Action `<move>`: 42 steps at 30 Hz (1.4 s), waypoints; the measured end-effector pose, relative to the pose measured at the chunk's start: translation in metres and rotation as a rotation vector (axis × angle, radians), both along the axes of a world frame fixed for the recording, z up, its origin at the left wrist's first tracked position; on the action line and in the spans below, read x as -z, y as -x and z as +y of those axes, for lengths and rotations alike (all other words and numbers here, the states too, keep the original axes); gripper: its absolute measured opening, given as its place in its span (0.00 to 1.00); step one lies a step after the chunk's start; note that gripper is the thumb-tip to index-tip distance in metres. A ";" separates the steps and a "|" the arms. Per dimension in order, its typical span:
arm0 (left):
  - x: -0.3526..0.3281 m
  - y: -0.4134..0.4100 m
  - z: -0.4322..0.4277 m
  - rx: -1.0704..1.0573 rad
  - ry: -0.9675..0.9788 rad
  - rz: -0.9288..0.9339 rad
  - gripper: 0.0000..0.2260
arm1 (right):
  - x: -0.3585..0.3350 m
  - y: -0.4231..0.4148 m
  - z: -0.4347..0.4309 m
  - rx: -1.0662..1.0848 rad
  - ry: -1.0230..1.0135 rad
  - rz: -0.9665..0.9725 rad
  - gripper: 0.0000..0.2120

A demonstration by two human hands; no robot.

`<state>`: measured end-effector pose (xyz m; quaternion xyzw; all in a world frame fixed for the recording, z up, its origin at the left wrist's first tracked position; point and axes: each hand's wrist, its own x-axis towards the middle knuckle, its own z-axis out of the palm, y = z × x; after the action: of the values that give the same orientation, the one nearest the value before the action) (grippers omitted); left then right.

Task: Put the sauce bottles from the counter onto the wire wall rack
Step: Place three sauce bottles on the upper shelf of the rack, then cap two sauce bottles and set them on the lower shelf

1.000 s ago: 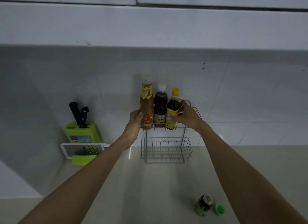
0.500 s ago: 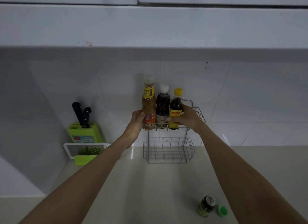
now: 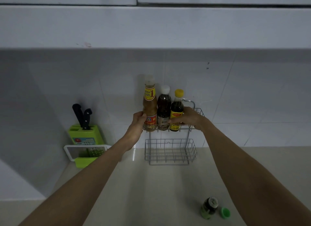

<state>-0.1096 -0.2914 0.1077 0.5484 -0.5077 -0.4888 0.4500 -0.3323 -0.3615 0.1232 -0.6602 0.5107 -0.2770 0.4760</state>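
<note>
While both hands are up at the rack, the far left is out of play: knife block [image 3: 84, 134] and grater [image 3: 85, 154] sit by the wall, well apart from the work.

Left hand [image 3: 138, 123] is at the lower left side of the tan bottle [image 3: 149, 108], thumb on the label edge, fingers curled round it. Reads as a steadying grip; the fingers behind the bottle are hidden. The tan bottle stands upright at the left end of the wire rack [image 3: 196, 111], top tier.

Dark bottle [image 3: 163, 109], white cap, is next: upright, touching both neighbours, no hand on it.

Yellow-capped bottle [image 3: 176, 111] is third, upright. Right hand [image 3: 190, 119] is wrapped round its lower body, fingertips [image 3: 170, 121] showing at the label front. Lower basket [image 3: 170, 151] hangs beneath, near the counter [image 3: 151, 192].

Three bottles racked. Placement looks about done; both grips just need letting go.

Key relation for the next move: small jar [image 3: 209, 208] on the counter sits low and right of the rack, just beside the right forearm and well apart from the left hand. The right hand is the nearer one. The jar's long axis looks vertical, seen from above, so I'd expect a pull-back and a reach down.

Green cap [image 3: 225, 212] lies just beside the jar. It looks uncapped, can't be sure; spill risk if tipped.
</note>
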 end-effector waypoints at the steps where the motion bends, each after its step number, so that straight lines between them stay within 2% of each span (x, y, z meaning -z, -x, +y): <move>1: 0.000 0.000 0.000 0.000 -0.001 0.000 0.19 | 0.000 0.000 -0.001 -0.001 -0.004 0.010 0.25; 4: 0.000 0.000 0.000 0.007 -0.001 -0.008 0.19 | -0.001 -0.001 0.000 0.002 -0.005 0.034 0.24; 10: 0.001 -0.001 0.000 0.011 -0.009 -0.022 0.20 | 0.004 0.005 0.005 -0.007 0.042 -0.022 0.33; 18: 0.004 0.002 0.000 0.001 0.003 -0.033 0.20 | 0.013 0.002 0.017 0.064 0.126 -0.051 0.22; 20: 0.005 0.002 0.000 0.005 -0.002 -0.040 0.20 | 0.015 0.000 0.018 0.091 0.150 -0.017 0.23; 24: 0.002 0.004 0.005 0.042 0.007 -0.125 0.25 | 0.014 -0.009 0.028 0.125 0.234 0.091 0.34; 27: -0.001 0.003 0.020 0.003 0.030 -0.184 0.30 | 0.017 -0.017 0.043 0.266 0.337 0.102 0.43; 29: -0.001 -0.003 0.031 -0.034 0.041 -0.218 0.28 | 0.023 -0.020 0.056 0.383 0.362 0.083 0.50; 30: 0.000 -0.008 0.040 -0.034 0.040 -0.231 0.25 | 0.028 -0.021 0.064 0.437 0.381 0.066 0.49; 33: 0.002 -0.025 0.070 0.040 0.043 -0.232 0.13 | 0.035 -0.025 0.099 0.527 0.570 0.012 0.37; 35: 0.006 -0.040 0.099 0.092 0.018 -0.218 0.11 | 0.037 -0.032 0.126 0.469 0.629 -0.001 0.27; 37: 0.019 -0.058 0.132 0.102 -0.035 -0.192 0.12 | 0.040 -0.045 0.155 0.309 0.547 0.020 0.18; 39: 0.040 -0.080 0.163 0.039 -0.091 -0.166 0.12 | 0.045 -0.059 0.179 0.059 0.474 0.122 0.12; 42: 0.084 -0.117 0.221 -0.050 -0.140 -0.163 0.16 | 0.056 -0.090 0.220 -0.358 0.375 0.260 0.08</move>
<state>0.0070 -0.0708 0.0240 0.6289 -0.4936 -0.4655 0.3798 -0.2419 -0.1415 0.0674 -0.8462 0.3828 -0.1913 0.3175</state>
